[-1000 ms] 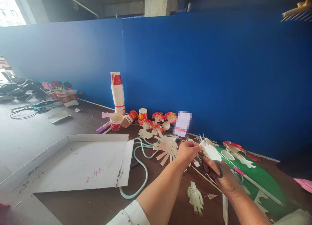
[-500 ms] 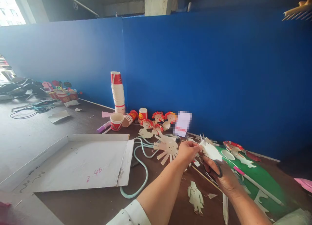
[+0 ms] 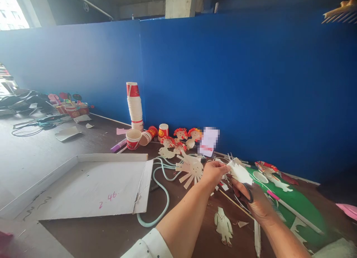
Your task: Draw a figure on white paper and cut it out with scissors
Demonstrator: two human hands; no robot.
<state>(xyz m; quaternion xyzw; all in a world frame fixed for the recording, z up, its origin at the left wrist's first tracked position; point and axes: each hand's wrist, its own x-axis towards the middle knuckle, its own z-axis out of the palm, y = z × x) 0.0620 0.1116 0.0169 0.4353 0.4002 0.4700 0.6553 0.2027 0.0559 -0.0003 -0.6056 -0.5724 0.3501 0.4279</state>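
Note:
My left hand (image 3: 216,173) pinches the left edge of a piece of white paper (image 3: 240,173). Around the dark handles of a pair of scissors (image 3: 249,194) my right hand (image 3: 258,206) is closed, below the paper. The scissor tips rise past the paper's upper left edge, slightly apart. A paper figure cutout (image 3: 223,225) lies on the table below my hands. Left of my left hand rests a sun-shaped paper cutout (image 3: 195,169) with long strips and a small drawn face. Part of the scissors is hidden by the paper and my fingers.
A white cardboard box lid (image 3: 92,187) lies on the left. Behind it stand a tall stack of paper cups (image 3: 135,109) and several red-fringed paper heads (image 3: 181,134). A pale blue cord (image 3: 167,200) loops beside the lid. A green mat (image 3: 304,209) lies right, before a blue partition (image 3: 237,75).
The paper has tilted slightly and shifted a little to the left with my right hand. The scissors still stand at the paper's edge; everything else stays in place.

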